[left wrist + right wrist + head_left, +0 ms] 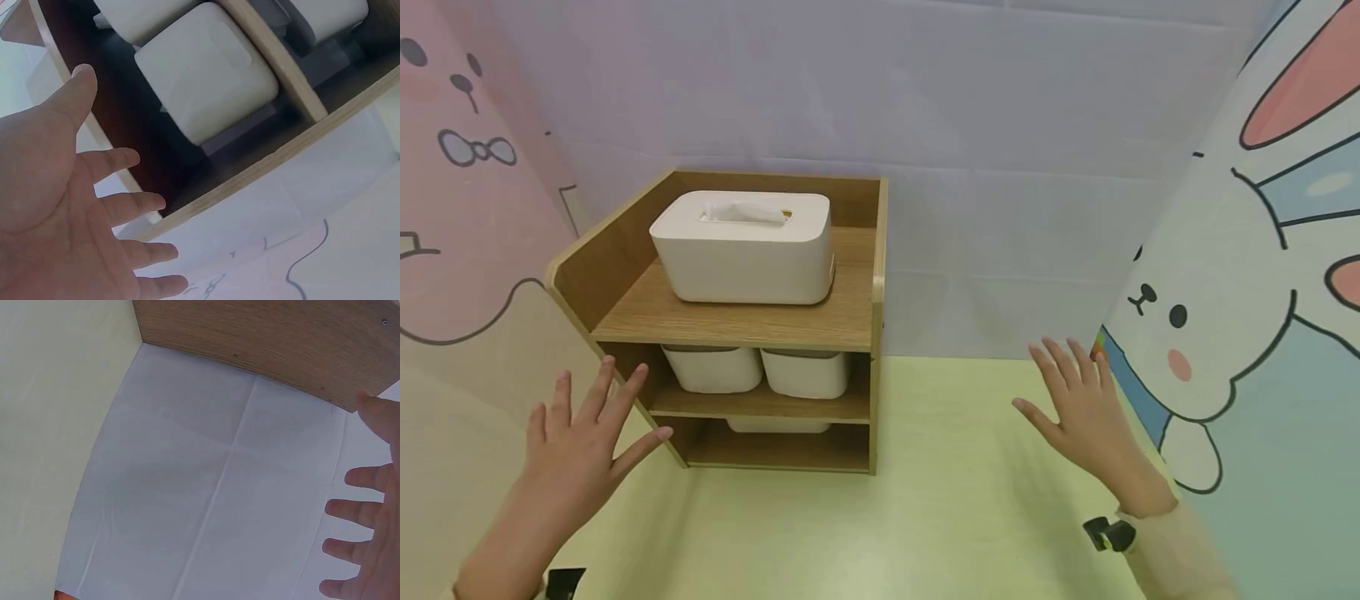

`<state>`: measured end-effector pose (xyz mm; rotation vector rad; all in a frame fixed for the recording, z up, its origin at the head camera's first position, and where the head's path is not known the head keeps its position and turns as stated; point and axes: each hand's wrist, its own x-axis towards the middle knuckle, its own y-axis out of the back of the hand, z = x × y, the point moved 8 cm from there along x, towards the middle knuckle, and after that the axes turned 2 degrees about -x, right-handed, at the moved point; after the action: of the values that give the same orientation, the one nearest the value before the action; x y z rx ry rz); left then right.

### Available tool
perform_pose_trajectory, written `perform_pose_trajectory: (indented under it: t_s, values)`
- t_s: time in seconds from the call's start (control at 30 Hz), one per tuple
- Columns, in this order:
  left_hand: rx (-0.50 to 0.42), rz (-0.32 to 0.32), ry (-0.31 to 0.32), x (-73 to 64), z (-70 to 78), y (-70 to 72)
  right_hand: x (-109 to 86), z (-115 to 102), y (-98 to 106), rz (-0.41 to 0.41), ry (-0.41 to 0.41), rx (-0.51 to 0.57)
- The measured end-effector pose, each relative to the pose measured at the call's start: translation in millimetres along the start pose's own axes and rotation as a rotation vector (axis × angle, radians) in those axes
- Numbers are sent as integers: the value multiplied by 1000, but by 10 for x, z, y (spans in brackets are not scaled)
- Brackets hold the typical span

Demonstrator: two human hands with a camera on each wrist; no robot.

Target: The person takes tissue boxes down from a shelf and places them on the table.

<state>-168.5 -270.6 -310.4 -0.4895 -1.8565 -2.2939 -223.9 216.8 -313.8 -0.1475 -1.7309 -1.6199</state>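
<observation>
My left hand (576, 446) is raised in front of the wooden shelf's left side, fingers straight and spread, holding nothing. Over on the right, my right hand (1084, 412) hovers above the table with its fingers spread, also holding nothing. The wooden shelf (737, 327) stands nearest the left hand. On its top board sits a white tissue box (745, 267) with a tissue in its slot. Two white bins (713, 371) stand side by side on the middle level, and another white container (778, 425) shows partly on the lowest level, its upper part hidden.
The shelf stands on a pale yellow-green table (947, 508), against a white cloth backdrop (1037, 125). A pink cartoon-printed cloth (475, 217) hangs at the left. On the right is a cloth panel with a white cartoon rabbit (1225, 333).
</observation>
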Motion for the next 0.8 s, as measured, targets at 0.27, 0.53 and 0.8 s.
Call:
perform_pose_trajectory:
  t_s: [0.27,0.53,0.8]
  values:
    - [27,77,-45,79,75,264,255,-82,127,33,41,24]
    - [37,77,-68,208,123,453,524,-204,245,75,112,49]
    - [36,301,-222,353,278,798,893,-397,467,156,214,108]
